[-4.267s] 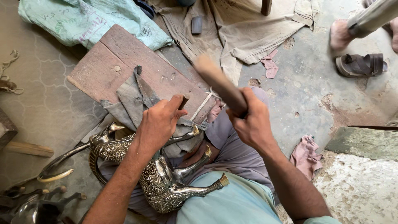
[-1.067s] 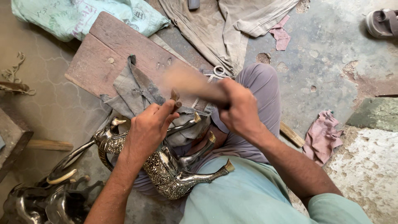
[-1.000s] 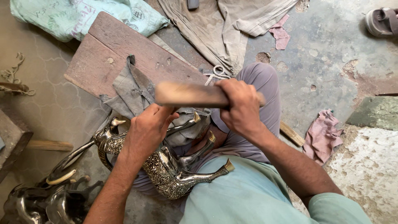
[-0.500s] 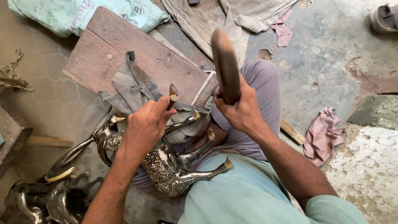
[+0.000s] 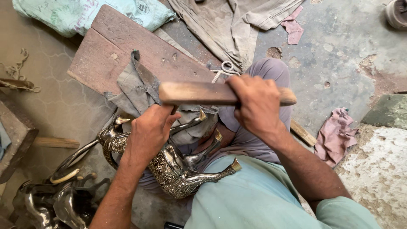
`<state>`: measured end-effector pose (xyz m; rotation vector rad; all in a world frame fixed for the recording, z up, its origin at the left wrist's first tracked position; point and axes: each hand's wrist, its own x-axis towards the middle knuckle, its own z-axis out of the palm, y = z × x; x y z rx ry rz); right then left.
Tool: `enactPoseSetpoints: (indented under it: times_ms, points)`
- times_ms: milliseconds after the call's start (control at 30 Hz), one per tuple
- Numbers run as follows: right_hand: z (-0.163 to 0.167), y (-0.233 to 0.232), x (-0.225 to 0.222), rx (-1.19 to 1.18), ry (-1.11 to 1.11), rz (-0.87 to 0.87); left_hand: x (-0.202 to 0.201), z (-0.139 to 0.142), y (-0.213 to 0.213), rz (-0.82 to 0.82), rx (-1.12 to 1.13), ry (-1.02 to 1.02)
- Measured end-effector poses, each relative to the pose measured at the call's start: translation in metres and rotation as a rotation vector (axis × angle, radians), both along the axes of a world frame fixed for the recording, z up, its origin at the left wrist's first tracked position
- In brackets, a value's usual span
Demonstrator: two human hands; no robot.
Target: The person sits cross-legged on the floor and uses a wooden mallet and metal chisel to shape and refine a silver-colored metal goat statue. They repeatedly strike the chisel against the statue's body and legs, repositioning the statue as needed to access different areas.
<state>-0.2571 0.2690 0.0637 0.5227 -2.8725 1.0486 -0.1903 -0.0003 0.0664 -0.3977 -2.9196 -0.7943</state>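
Two hands share the work: the right hand [image 5: 257, 106], fingers wrapped around the wooden mallet [image 5: 203, 93], should strike squarely while the left hand [image 5: 148, 133], fingers closed on a small tool, steadies the ornate metal animal figure [image 5: 178, 174] in the lap.

Silver engraved metal figure [image 5: 178, 174], tan wooden mallet [image 5: 199, 93]

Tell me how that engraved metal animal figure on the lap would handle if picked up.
The metal figure looks rigid and probably heavy for its size, given its thick, polished, engraved body. Its shiny legs, which stick up with gold tips, could slip in a grip and snag the grey cloth. Lying on its side under the left hand, it seems apt to rock.
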Motion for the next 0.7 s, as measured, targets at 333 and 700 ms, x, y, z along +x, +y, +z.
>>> enactPoseSetpoints:
  times_ms: [333,700]
  points:
    - [-0.002,-0.001,0.002,-0.247,-0.445,-0.074,0.001,-0.003,-0.004,0.052,0.058,-0.051]
    - [0.001,0.003,0.003,-0.200,-0.197,-0.008,0.006,-0.003,-0.005,0.084,0.064,-0.072]
